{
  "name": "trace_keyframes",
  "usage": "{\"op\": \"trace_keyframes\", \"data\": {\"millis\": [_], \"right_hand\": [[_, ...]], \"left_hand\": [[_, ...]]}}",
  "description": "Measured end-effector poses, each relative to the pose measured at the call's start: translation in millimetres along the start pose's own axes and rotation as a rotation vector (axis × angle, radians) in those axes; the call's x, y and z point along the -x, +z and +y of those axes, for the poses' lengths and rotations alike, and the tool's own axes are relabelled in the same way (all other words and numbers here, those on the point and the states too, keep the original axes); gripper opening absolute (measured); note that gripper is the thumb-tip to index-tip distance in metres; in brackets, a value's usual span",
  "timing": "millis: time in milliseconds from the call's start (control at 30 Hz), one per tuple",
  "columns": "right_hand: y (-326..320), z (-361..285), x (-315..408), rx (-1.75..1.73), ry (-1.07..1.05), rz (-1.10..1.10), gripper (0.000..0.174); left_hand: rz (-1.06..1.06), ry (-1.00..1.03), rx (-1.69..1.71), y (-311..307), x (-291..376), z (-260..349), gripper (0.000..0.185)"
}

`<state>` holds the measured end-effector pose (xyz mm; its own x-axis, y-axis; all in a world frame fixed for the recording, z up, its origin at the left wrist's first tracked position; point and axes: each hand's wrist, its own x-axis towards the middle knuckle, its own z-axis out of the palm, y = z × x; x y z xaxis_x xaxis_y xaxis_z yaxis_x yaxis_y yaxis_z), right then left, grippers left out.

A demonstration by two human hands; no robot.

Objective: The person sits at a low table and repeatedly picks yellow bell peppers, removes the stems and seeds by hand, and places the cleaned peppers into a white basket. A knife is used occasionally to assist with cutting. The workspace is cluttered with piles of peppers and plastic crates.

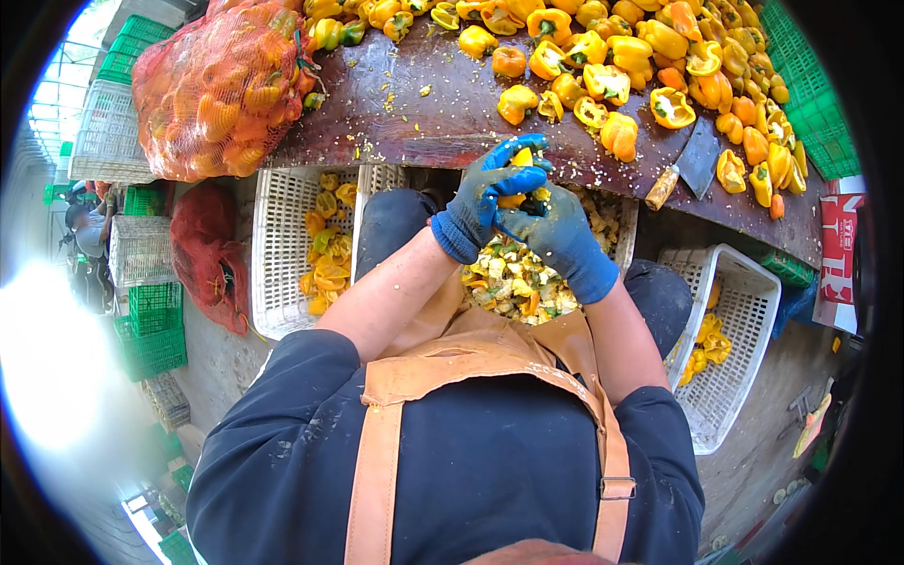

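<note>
Both of my hands wear blue work gloves stained with pepper bits. My left hand [484, 194] is closed around a yellow bell pepper piece [522, 158], mostly hidden by the fingers. Meeting it from the other side, my right hand [554, 229] grips the same pepper between thumb and fingers. Below them, between my knees, a heap of pepper cores and seeds [522, 279] fills a white crate [626, 229]. On the table edge to the right lies a cleaver [699, 159] with a wooden handle. Halved yellow peppers [607, 83] lie beyond it.
The dark, seed-strewn table [395, 106] carries a red mesh sack of peppers [219, 99] at left. White crates with pepper pieces stand left [268, 268] and right [734, 381] of me. Another red sack [205, 247] rests on the floor. A person [92, 233] is at far left.
</note>
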<state>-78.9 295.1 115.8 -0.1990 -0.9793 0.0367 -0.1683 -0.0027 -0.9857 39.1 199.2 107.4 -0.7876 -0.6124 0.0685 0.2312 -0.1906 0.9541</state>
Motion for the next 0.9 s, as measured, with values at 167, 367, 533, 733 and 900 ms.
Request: {"op": "trace_keyframes", "data": {"millis": [167, 367, 533, 733, 900], "right_hand": [[6.9, 2.0, 1.7, 0.28, -0.207, 0.115, 0.03], [-12.8, 2.5, -0.4, -0.045, 0.148, -0.229, 0.038], [-16.9, -2.4, 7.0, -0.393, 0.205, -0.283, 0.03], [-15.8, -3.5, 5.6, -0.381, 0.167, -0.155, 0.025], [-7.2, -3.0, 7.5, 0.125, 0.073, -0.009, 0.018]], "left_hand": [[0.028, 0.39, -0.308, -26.4, -0.3, -43.6, 0.042], [0.022, 0.112, -0.034, -1.9, 2.8, -28.1, 0.022], [-0.018, 0.072, -0.243, -3.9, 0.6, -15.3, 0.025], [0.086, 0.094, -0.37, -4.3, -5.3, -6.3, 0.029], [0.351, -0.216, 0.073, 14.1, -6.1, 15.9, 0.039]]}}
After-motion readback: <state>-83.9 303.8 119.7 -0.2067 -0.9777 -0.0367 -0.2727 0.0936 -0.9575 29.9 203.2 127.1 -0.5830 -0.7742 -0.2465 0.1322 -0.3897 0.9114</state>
